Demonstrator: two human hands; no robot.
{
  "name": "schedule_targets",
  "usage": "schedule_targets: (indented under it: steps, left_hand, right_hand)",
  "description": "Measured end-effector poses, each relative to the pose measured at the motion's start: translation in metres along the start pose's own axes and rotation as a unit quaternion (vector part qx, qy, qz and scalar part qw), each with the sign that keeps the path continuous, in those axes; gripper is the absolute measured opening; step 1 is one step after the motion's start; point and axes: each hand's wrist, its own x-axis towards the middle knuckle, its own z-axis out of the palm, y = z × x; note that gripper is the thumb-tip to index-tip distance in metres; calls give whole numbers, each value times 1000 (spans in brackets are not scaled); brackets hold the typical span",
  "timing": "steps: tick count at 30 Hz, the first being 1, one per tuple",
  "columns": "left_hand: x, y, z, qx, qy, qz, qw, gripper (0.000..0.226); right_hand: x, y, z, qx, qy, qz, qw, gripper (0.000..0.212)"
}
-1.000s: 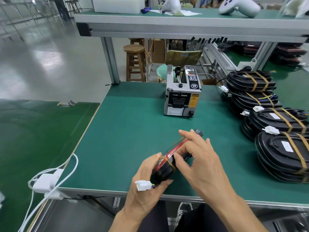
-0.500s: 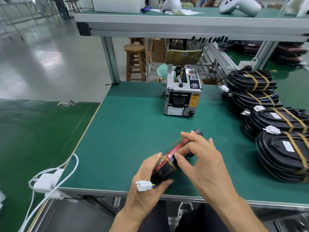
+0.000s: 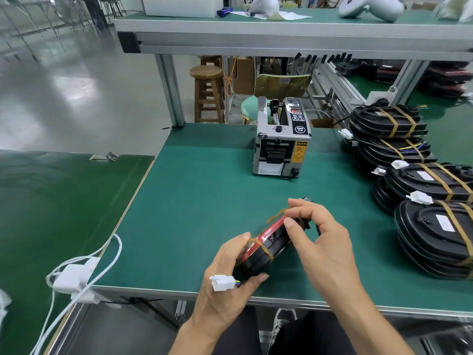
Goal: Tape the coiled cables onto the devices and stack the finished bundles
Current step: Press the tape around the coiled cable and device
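Here the left hand (image 3: 230, 275) grips the near end of a black-and-red device (image 3: 266, 245), held on edge just above the green tabletop (image 3: 204, 201), thumb and fingers curled round it. The right hand (image 3: 320, 242) pinches a strip of brown tape (image 3: 277, 215) against the device's far end. Another brown band (image 3: 258, 245) already wraps the device, and a white connector (image 3: 222, 283) sticks out by the left hand. Beyond stands a tape dispenser (image 3: 281, 142). To the right lie stacked taped bundles (image 3: 432, 234), and a white charger cable (image 3: 76, 275) hangs over the tabletop's left edge.
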Motion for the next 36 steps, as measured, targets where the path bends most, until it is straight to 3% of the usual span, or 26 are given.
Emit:
schedule_targets:
  steps: [7, 20, 31, 36]
  left_hand:
    - [-1, -3, -1, -33, 1, -28, 999, 65]
    - [1, 0, -1, -17, 7, -8, 1000, 64]
    - [-5, -14, 2, -49, 18, -18, 998, 68]
    - [-2, -10, -1, -35, 15, -20, 999, 69]
  right_hand:
    - [-3, 3, 11, -39, -29, -40, 998, 38]
    - [1, 10, 17, -18, -2, -30, 999, 26]
    - [-7, 5, 22, -103, -2, -49, 994, 61]
    - [-2, -5, 17, -105, -14, -32, 994, 64]
